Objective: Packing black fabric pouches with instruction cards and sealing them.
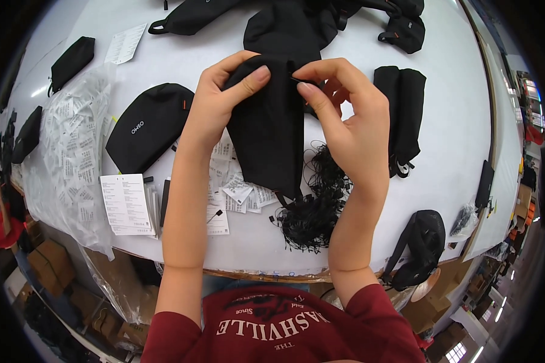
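Observation:
A black fabric pouch hangs upright between my hands above the white table. My left hand is closed on its upper left edge, thumb lying across the front. At the pouch's upper right edge, my right hand pinches a small dark piece between thumb and forefinger; whether it is a cord or a zip pull I cannot make out. Below the pouch lies a tangle of thin black cords, beside loose white printed packets. A rounded black pouch rests left of my left forearm.
A clear plastic bag of white packets covers the table's left side, next to a stack of printed cards. More black pouches are heaped at the far side. Two upright pouches and a black mesh item are at right.

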Action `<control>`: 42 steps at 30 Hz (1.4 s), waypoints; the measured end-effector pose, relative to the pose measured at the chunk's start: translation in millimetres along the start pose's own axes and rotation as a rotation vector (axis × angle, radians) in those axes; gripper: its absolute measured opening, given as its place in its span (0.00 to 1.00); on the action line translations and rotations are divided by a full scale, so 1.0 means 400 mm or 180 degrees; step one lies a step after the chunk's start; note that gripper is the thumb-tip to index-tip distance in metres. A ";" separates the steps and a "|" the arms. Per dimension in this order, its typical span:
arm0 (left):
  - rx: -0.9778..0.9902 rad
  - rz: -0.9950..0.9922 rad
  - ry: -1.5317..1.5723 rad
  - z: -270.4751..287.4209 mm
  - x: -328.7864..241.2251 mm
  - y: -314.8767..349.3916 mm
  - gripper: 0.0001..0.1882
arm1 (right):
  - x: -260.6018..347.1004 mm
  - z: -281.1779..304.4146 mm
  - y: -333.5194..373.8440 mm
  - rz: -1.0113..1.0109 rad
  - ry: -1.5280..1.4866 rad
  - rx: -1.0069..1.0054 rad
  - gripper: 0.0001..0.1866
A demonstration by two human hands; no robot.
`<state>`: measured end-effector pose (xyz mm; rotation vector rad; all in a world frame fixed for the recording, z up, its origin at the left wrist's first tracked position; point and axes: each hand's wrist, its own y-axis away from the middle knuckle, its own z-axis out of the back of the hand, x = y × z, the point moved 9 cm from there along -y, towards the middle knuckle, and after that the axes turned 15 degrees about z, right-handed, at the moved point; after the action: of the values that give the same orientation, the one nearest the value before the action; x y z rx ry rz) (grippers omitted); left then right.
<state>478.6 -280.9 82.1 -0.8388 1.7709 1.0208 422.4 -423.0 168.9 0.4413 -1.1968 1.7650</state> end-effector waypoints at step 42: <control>-0.0430 0.0225 0.2349 0.018 -0.021 0.032 0.19 | -0.067 0.066 0.037 -0.0892 -0.0675 0.0006 0.17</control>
<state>473.4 -267.9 91.6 -1.3681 2.3689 0.9461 418.4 -460.4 154.3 0.7745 -1.2131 1.5060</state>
